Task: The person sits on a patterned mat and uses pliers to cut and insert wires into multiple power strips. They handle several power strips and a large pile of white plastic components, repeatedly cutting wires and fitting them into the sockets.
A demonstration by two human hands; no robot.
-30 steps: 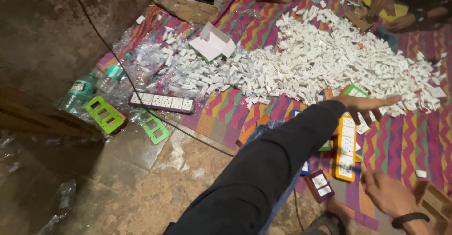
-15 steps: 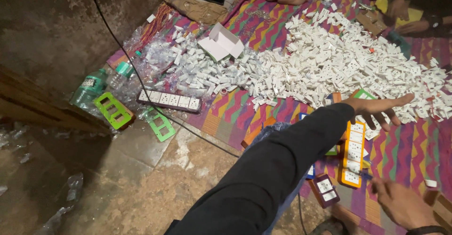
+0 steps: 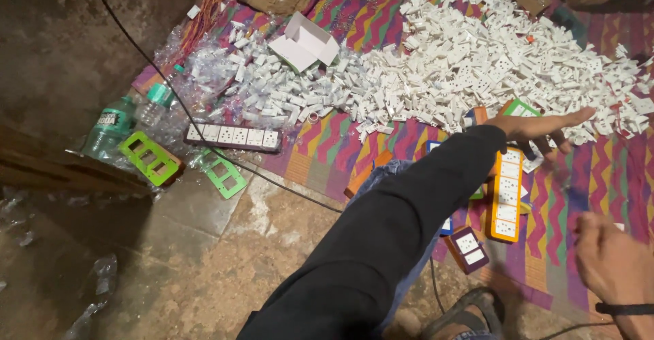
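While my left arm in its black sleeve stretched out across my body, my left hand (image 3: 541,127) hovered flat, fingers straight and together, holding nothing. It hung at the near edge of the heap of white socket parts (image 3: 490,67), just above the orange socket strip (image 3: 506,194). My right hand (image 3: 610,261) hung loosely curled and empty, lower right, over the zigzag mat (image 3: 327,156)

Worn on the head, looking steeply down and forward over a black-sleeved left arm (image 3: 409,231) that stretches from the lower middle toward the upper right, with the right hand (image 3: 610,258) at the lower right edge. Near enough to fill the upper frame with a striped mat (image 3: 599,183) and its heap of white socket parts (image 3: 477,67), bare floor (image 3: 204,272) at lower left. Single view only, sharing nothing with another.
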